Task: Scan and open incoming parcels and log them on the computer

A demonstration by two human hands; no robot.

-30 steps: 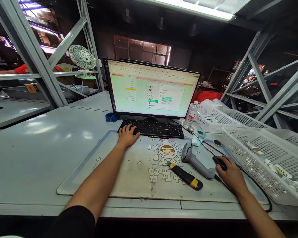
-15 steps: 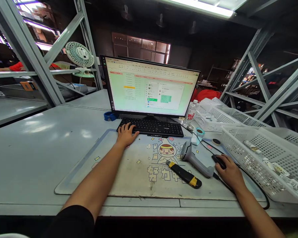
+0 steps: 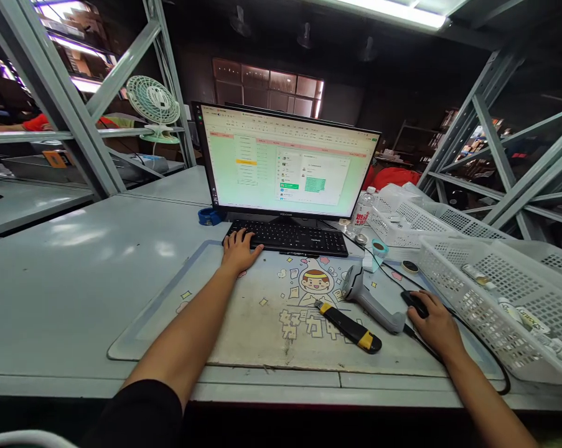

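The left hand [image 3: 237,252] rests at the left end of the black keyboard [image 3: 299,238], fingers spread and loosely bent over the keys, gripping nothing. The keyboard lies below the monitor [image 3: 287,158], at the far edge of the printed mat [image 3: 248,342]; its long axis runs left to right, the right end slightly nearer the person. The right hand [image 3: 435,323] covers the black mouse [image 3: 416,303], fingers closed about it. The mouse sits on the right part of the mat, its front pointing away and somewhat left, its long axis slanting likewise.

Surroundings, from the left: a pale green fan [image 3: 154,102] stands beyond the grey surface [image 3: 66,280]; a blue roll [image 3: 209,216] lies beside the monitor's lower left corner. Between the hands, a black and yellow utility knife [image 3: 348,326] and a grey scanner [image 3: 371,300] occupy the mat, both slanting from far left to near right. A bottle [image 3: 362,211] stands right of the monitor. A black cable [image 3: 488,351] loops around the right hand's outer side, and a white basket [image 3: 453,292] bounds the space beyond it.

Against the frame half a second ago, framing has shifted slightly; both hands retain their positions, and the knife and scanner are undisturbed.
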